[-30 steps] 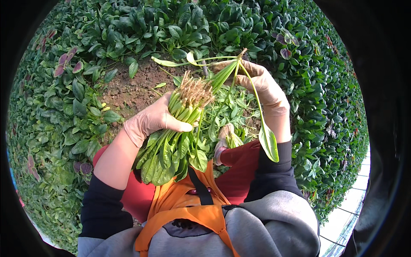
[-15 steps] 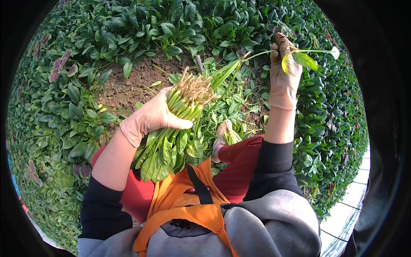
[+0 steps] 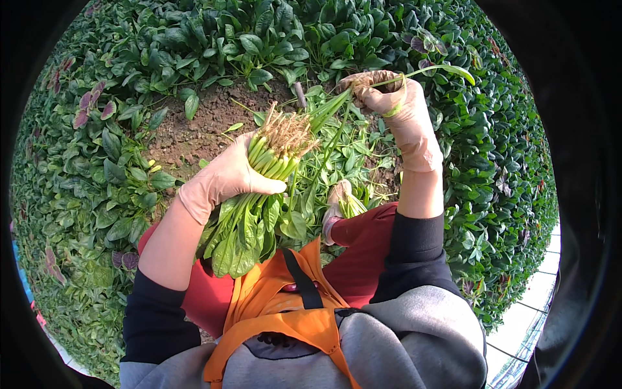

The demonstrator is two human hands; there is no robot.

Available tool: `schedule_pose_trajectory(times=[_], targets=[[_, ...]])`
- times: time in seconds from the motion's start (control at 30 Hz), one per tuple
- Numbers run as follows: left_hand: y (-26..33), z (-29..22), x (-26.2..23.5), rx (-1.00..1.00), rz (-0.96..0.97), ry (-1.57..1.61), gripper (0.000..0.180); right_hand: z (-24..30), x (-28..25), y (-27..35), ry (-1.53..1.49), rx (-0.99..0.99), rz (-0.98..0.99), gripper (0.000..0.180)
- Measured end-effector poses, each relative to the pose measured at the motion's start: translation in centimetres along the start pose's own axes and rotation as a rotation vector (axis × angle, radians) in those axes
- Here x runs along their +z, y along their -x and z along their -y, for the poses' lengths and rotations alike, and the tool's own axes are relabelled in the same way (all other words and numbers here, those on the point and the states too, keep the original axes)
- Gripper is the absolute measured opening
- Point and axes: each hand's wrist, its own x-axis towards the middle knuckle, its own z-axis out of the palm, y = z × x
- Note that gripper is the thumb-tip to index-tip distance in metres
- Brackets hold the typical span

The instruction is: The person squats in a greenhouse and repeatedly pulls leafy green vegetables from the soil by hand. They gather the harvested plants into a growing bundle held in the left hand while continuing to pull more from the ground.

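A thick bunch of spinach (image 3: pixel 243 236) is gripped in my gloved left hand (image 3: pixel 230 172), with the thumb across its pale green stems. Its stringy, soil-coloured roots (image 3: pixel 285 133) point up and away, and the leaves hang toward my lap. Fingers of that hand are hidden behind the bunch. My gloved right hand (image 3: pixel 389 100), soiled at the fingertips, is closed at the root end of another spinach plant (image 3: pixel 332 111), whose stems run down behind the bunch. A single leaf stalk (image 3: pixel 431 70) sticks out from the right hand toward the right.
Dense leafy plants (image 3: pixel 311 39) surround a patch of bare brown soil (image 3: pixel 194 133). Loose green leaves (image 3: pixel 353 159) litter the ground ahead. Another spinach bundle (image 3: pixel 352 206) lies by my shoe (image 3: pixel 332 217). A short dark stick (image 3: pixel 300 95) stands beyond the roots.
My right hand has moved left and nearer, from out at the right to the plant's root end, and its fingers have closed there. The left hand with the bunch has shifted slightly left.
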Motion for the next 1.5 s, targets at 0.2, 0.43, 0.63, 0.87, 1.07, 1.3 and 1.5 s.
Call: schedule_pose_trajectory(times=[0.2, 0.43, 0.63, 0.87, 1.07, 1.3, 1.5], targets=[[0.3, -0.3, 0.0, 0.019, -0.052, -0.005, 0.071, -2.7, -2.2, -0.9, 0.335, -0.17, -0.319, 0.012], [0.4, -1.1, -0.9, 0.107, -0.049, 0.073, 0.051, -5.8, -3.0, -1.5, 1.181, 0.072, -0.091, 0.056], [0.0, -1.3, 0.1, 0.14, -0.004, 0.06, 0.063, -2.7, 5.5, -2.5, -0.368, -0.368, 0.155, 0.035], [0.4, -0.8, -2.4, 0.411, -0.01, 0.321, 0.062, 0.4, 6.5, -0.2, 0.195, -0.51, -0.131, 0.04], [0.5, -0.1, -2.9, 0.379, -0.061, 0.313, 0.062, -0.2, 10.4, 1.6, 0.398, -0.53, 0.097, 0.098], [0.8, -0.4, -1.2, 0.501, -0.237, 0.333, 0.075, -0.4, 12.1, 2.2, 0.3, -0.461, 0.127, 0.108], [1.6, -0.7, -0.6, 0.396, -0.333, 0.223, 0.075, -2.1, 14.3, 2.6, 0.14, -0.567, 0.012, 0.1]])
